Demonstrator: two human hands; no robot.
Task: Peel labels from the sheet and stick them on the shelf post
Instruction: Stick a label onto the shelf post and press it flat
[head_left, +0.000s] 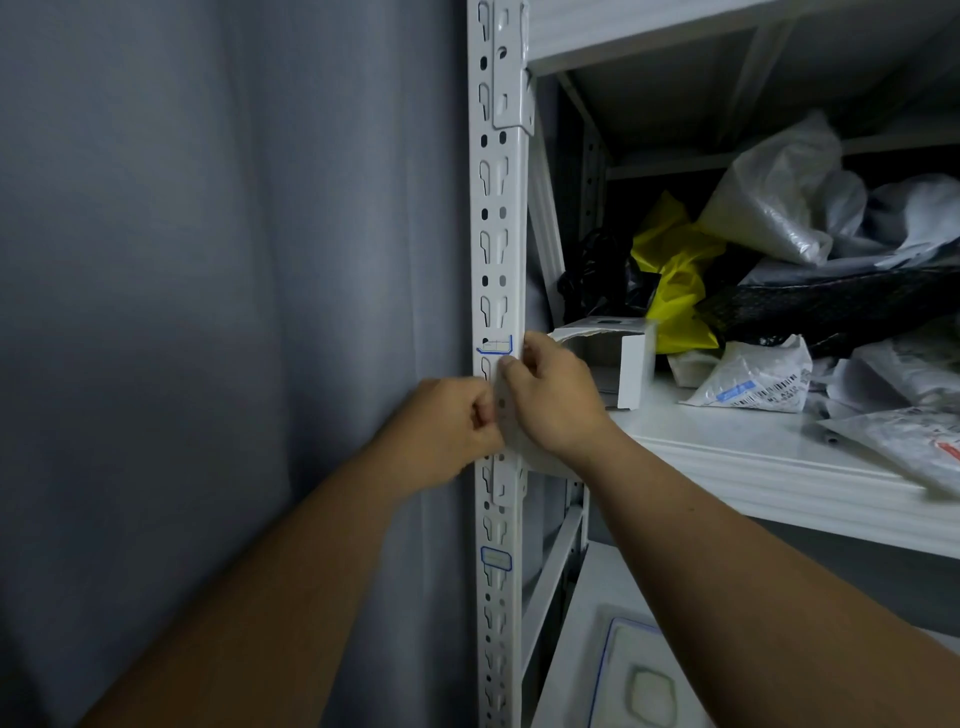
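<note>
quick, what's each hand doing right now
Left hand: fingers curled, pinching at the shelf post; what it pinches cannot be told.
Right hand: presses a label onto the post.

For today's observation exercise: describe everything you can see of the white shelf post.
The shelf post is a white, painted-metal-looking upright with rows of keyhole slots and round holes. It stands vertically beside a grey curtain. Two blue-edged labels are stuck on it. Both hands are at its middle, left hand and right hand.
</note>
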